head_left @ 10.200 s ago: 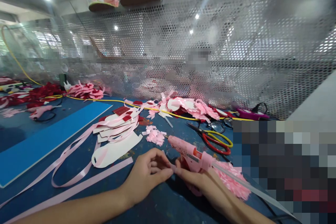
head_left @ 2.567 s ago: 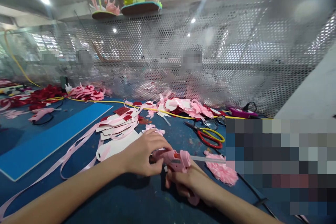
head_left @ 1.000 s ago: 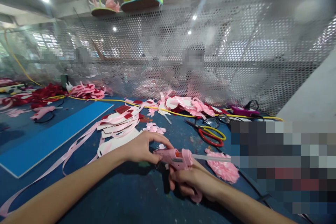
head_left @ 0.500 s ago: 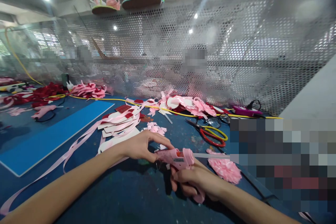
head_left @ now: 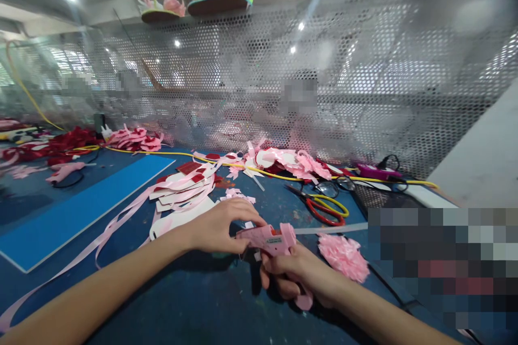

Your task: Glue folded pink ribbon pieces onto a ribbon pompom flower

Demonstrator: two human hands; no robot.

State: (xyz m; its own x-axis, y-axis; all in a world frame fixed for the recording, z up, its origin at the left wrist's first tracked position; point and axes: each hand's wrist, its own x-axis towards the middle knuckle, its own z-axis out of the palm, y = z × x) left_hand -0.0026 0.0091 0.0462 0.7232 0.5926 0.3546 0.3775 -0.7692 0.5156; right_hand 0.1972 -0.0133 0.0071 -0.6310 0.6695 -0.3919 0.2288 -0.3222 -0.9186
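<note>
A pink hot glue gun is in my right hand, whose fingers wrap its handle. A long translucent glue stick juts out of its back toward the right. My left hand curls around the gun's nozzle end, thumb and fingers bent inward; what they hold is mostly hidden. Small pale pink scraps show at the fingertips. Just behind my left hand lie a pink ribbon piece and a stack of white cutouts with pink ribbons. A ruffled pink flower lies right of my right hand.
Red-and-yellow-handled scissors and eyeglasses lie behind the flower. A yellow cord crosses the table before a perforated metal screen. Leftward are a blue board, another pink glue gun and a long pink ribbon.
The glue gun has turned slightly, so its glue stick now points a little upward to the right. Both hands stay nearly in place. The view has shifted slightly.
</note>
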